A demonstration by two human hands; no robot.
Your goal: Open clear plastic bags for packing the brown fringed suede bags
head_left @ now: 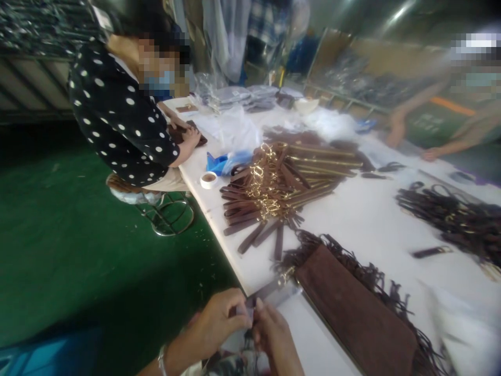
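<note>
My left hand (219,321) and my right hand (274,334) are low at the frame's bottom, both pinching the near end of a brown strap (270,291) with a gold clasp. The strap reaches toward a brown suede fringed bag (352,308) lying on the white table (364,219). Both hands have their fingers closed on the strap's end.
A pile of brown straps with gold clasps (274,188) lies mid-table, and darker straps (450,214) are at the right. A tape roll (209,179) sits near the table's left edge. A person in a polka-dot top (117,120) sits on a stool, another person's arms (426,136) at far right. Green floor at left.
</note>
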